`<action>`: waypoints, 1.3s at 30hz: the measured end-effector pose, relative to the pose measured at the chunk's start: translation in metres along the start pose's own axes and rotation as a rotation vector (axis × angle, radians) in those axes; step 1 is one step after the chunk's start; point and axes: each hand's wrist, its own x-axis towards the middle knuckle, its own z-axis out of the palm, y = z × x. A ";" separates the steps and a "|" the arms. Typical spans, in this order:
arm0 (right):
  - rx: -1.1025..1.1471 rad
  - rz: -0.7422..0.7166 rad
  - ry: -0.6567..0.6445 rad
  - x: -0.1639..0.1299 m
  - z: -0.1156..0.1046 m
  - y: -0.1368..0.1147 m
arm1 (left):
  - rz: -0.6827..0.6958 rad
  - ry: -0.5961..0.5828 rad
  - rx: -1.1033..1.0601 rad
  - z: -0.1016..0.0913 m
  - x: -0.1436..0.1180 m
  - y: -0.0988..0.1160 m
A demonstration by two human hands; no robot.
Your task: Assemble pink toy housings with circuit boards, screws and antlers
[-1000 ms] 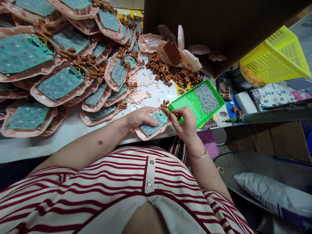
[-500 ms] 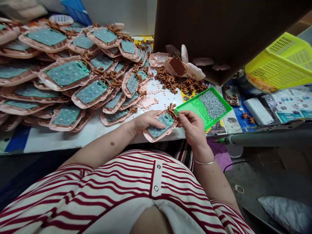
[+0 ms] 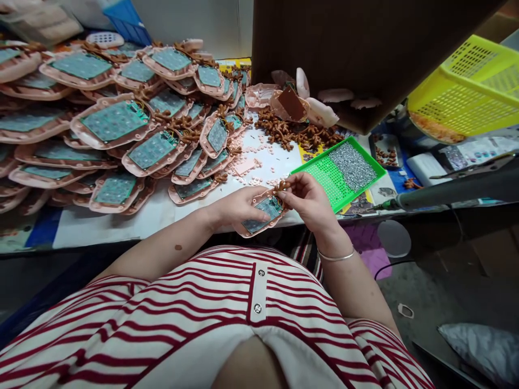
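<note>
My left hand (image 3: 243, 208) is closed around a pink plastic shell (image 3: 253, 231) with a green circuit board (image 3: 265, 208) in it, the thumb lying over the board. At the shell's upper right end, my right hand (image 3: 310, 202) pinches a brown antler-shaped plastic piece (image 3: 283, 186). Thin wires show between the board and that end. The right fingertips partly cover the brown piece. Just beyond the right hand lies a green perforated tray (image 3: 338, 200) holding a heap of small silver screws (image 3: 352, 165).
Stacked pink shells with boards (image 3: 113, 121) fill the left of the table. Loose brown antler pieces (image 3: 279, 127) and small pink parts (image 3: 247, 165) lie in the middle. A cardboard box (image 3: 324, 48) stands behind, a yellow basket (image 3: 466, 92) at right. An electric screwdriver (image 3: 446, 189) hangs near the right edge.
My right hand has moved slightly left and its fingers have shifted over the brown piece at the shell's end. My left hand keeps its hold. The view has shifted a little.
</note>
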 end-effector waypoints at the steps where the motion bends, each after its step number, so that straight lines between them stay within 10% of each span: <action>1: 0.005 -0.005 -0.001 0.000 0.001 0.001 | 0.005 0.001 0.002 0.000 -0.001 -0.001; 15: 0.106 0.189 -0.045 -0.002 -0.010 0.003 | -0.022 0.027 -0.224 -0.001 -0.005 0.000; 29: -0.004 0.024 0.022 -0.007 -0.008 0.005 | -0.003 0.049 -0.301 0.001 -0.007 0.000; 33: 0.022 -0.081 0.083 -0.009 -0.013 -0.004 | 0.254 0.338 -0.020 -0.032 -0.029 0.041; 39: -0.160 -0.001 0.063 -0.010 -0.020 -0.002 | 0.560 0.972 0.543 -0.141 -0.081 0.113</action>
